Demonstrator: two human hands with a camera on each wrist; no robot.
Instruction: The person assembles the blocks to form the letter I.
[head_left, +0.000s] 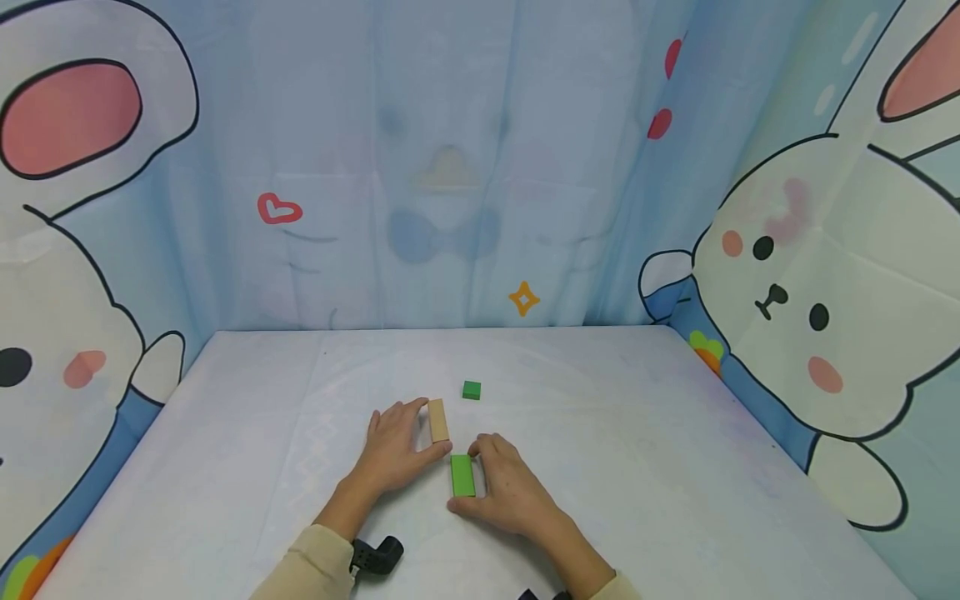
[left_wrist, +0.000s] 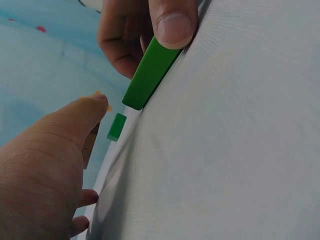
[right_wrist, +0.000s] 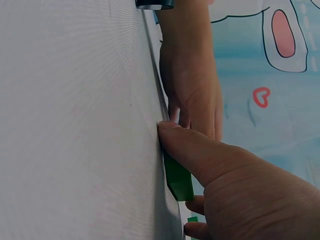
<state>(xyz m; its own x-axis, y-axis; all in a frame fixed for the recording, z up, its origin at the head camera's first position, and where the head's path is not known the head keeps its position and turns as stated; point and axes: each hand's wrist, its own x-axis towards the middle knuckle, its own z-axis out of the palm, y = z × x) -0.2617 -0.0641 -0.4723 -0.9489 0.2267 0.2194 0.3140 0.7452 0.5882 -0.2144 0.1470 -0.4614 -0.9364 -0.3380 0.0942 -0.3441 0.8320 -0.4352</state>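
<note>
Near the middle of the white table, my left hand (head_left: 392, 448) pinches a tan wooden block (head_left: 438, 421) between thumb and fingers at its two ends. My right hand (head_left: 513, 490) holds a bright green block (head_left: 462, 476) the same way, just nearer and slightly to the right. In the left wrist view the right thumb presses one end of the green block (left_wrist: 150, 75), which is on or very close to the tabletop; the tan block (left_wrist: 90, 145) is mostly covered by the left thumb. A small dark green block (head_left: 471, 390) lies apart, beyond both hands.
The white-covered table (head_left: 637, 417) reaches back to a blue curtain (head_left: 337, 267) printed with cartoon rabbits. Black wrist-worn devices sit on both wrists; the left one (head_left: 378, 556) shows plainly, while the right one is cut off by the bottom edge.
</note>
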